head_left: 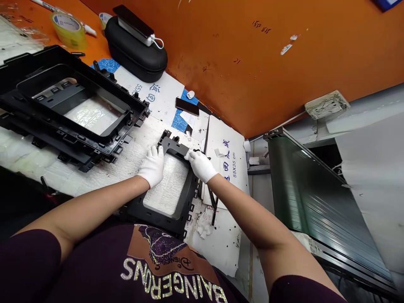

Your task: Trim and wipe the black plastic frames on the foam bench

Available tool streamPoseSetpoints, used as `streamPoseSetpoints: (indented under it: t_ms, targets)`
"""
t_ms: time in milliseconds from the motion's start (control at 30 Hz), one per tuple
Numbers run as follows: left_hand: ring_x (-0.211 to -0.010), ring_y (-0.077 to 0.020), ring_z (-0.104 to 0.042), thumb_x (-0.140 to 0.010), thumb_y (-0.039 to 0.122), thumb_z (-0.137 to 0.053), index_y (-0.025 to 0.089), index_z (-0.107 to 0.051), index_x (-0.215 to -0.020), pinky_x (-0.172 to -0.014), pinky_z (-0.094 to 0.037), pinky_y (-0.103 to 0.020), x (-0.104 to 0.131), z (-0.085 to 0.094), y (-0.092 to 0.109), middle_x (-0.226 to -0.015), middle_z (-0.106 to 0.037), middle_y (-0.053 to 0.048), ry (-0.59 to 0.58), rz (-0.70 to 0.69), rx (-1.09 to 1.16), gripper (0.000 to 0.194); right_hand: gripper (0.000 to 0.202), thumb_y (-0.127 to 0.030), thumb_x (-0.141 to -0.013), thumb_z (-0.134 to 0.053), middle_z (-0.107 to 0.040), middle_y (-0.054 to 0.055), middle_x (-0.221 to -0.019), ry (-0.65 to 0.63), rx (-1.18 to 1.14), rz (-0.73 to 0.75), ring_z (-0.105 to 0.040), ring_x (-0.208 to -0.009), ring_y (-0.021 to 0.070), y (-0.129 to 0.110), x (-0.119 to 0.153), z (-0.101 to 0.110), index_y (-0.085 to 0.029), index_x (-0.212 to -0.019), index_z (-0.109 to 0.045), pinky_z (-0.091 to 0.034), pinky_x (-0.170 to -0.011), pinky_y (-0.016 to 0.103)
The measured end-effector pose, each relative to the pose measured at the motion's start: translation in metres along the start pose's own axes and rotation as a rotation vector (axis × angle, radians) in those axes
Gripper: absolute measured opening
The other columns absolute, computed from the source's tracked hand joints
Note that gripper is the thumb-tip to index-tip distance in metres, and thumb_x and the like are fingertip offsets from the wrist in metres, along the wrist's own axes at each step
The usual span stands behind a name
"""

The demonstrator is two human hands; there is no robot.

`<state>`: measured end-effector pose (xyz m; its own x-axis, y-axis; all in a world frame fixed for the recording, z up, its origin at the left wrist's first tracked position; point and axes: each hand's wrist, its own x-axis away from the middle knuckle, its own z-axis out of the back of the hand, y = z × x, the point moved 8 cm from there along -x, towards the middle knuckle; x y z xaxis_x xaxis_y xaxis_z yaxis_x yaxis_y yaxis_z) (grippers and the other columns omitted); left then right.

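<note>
- Head view, near centre: the left hand (152, 167), in a white knit glove, is partly closed around the upper left side of a black frame (160, 220).
- Just across from it, the right hand (201, 165), also gloved, has its fingers bent and drawn together against the frame's upper right corner; whether it pinches the edge or some small part, I cannot tell.
- That frame lies at lower centre, close to the wearer's shirt (94, 269), and looks to be in mid-handling: a grey strip (174, 146) sits along its far side, but whether it is fully seated is not shown.
- Its shape is a rectangle with a large rounded window and square clip tabs down the right side; the plastic looks matt and rigid.
- Larger stacked frames (19, 97), glossier and deeper-walled, stand at the left; whether they are finished cannot be judged.
- Beneath, a white foam sheet (139, 134) looks soft and wrinkled; flat printed cardboard (232, 145) lies to the right, crumpled white material (205, 222) below.
- Further out: a dark phone (187, 106), a smooth rounded black case (135, 57) and a clear yellowish tape roll (67, 33) towards the upper left; a sleek green belt (303, 181) at right.
</note>
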<state>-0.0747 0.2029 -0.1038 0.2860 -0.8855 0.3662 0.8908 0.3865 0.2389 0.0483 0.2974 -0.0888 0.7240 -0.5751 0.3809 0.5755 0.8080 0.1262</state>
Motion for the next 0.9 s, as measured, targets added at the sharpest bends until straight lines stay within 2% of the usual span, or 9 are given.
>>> streamPoseSetpoints:
  t_ms: [200, 367, 567, 733, 900]
  targets:
    - [-0.133, -0.0318, -0.048, -0.079, 0.006, -0.059, 0.009, -0.024, -0.159, -0.099, -0.051, -0.036, 0.0, 0.002, -0.001, -0.151, -0.041, -0.023, 0.008, -0.02, 0.049, 0.088, 0.044, 0.0, -0.094, -0.036, -0.063, 0.019, -0.123, 0.125, 0.042, 0.029, -0.055, -0.104, 0.0274, -0.012, -0.014, 0.005, -0.007, -0.124, -0.067, -0.049, -0.087, 0.037]
    - [-0.131, -0.0319, -0.05, -0.074, 0.003, -0.059, 0.008, -0.023, -0.159, -0.098, -0.052, -0.037, 0.001, 0.004, 0.0, -0.152, -0.04, -0.024, 0.001, -0.027, 0.052, 0.092, 0.043, -0.001, -0.097, -0.031, -0.064, 0.018, -0.112, 0.081, 0.074, 0.056, -0.055, -0.094, 0.0257, -0.006, 0.0, -0.006, -0.006, -0.113, -0.07, -0.048, -0.085, 0.037]
    - [-0.132, -0.0328, -0.049, -0.075, 0.008, -0.061, 0.009, -0.023, -0.159, -0.098, -0.052, -0.038, 0.002, 0.006, 0.0, -0.151, -0.041, -0.024, -0.005, -0.025, 0.05, 0.092, 0.043, -0.002, -0.096, -0.032, -0.063, 0.019, -0.119, 0.133, 0.07, 0.074, -0.054, -0.101, 0.0264, -0.01, -0.009, -0.002, -0.007, -0.12, -0.067, -0.047, -0.087, 0.038]
    - [-0.129, -0.0313, -0.049, -0.075, 0.008, -0.064, 0.007, -0.023, -0.158, -0.098, -0.051, -0.036, 0.001, 0.005, 0.001, -0.148, -0.043, -0.024, 0.004, -0.035, 0.032, 0.093, 0.039, -0.003, -0.096, -0.034, -0.064, 0.017, -0.109, 0.139, 0.058, 0.074, -0.054, -0.094, 0.0249, -0.008, -0.003, -0.007, -0.008, -0.112, -0.07, -0.047, -0.085, 0.038]
    - [-0.131, -0.0321, -0.049, -0.077, 0.008, -0.062, 0.007, -0.023, -0.159, -0.098, -0.052, -0.036, 0.001, 0.004, 0.0, -0.15, -0.041, -0.023, -0.004, -0.02, 0.05, 0.091, 0.041, -0.002, -0.097, -0.033, -0.063, 0.017, -0.112, 0.187, 0.022, 0.051, -0.054, -0.098, 0.0252, -0.013, -0.013, -0.004, -0.008, -0.116, -0.068, -0.046, -0.087, 0.037]
